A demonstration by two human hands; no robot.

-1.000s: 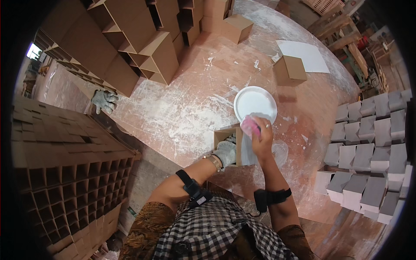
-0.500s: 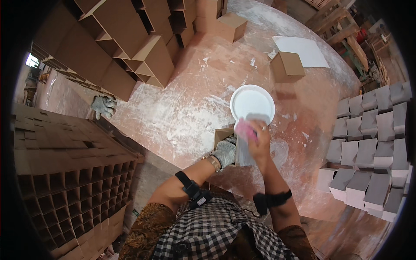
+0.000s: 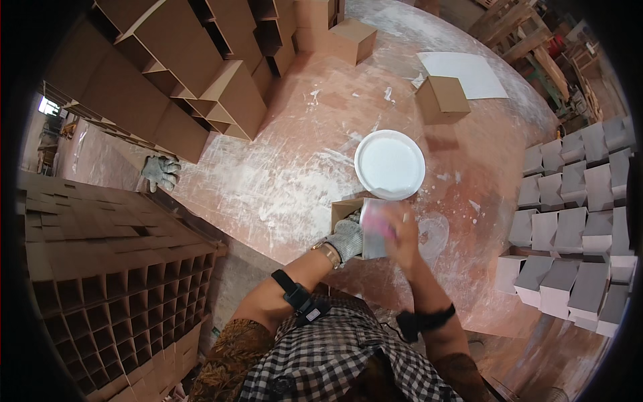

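Observation:
My left hand (image 3: 346, 240), in a grey knit glove, reaches into the open end of a small cardboard box (image 3: 346, 212) and holds it; the fingertips are hidden inside. The box lies on its side at the near edge of the table, its right face coated wet whitish-grey. My bare right hand (image 3: 402, 242) is closed around a pink sponge (image 3: 379, 222) against that coated face, both smeared by motion. Just beyond stands a round white tray (image 3: 390, 164) holding white liquid paste.
Stacked brown boxes (image 3: 181, 53) rise at the far left, above a loose grey glove (image 3: 161, 173). Gridded cardboard stacks (image 3: 114, 295) stand near left. Several grey-topped boxes (image 3: 573, 231) sit in rows at right. A single brown box (image 3: 443, 100) rests by a white sheet (image 3: 469, 72).
My right hand has brought the sponge from the tray's near rim down onto the box's coated side. My left hand stays in the box.

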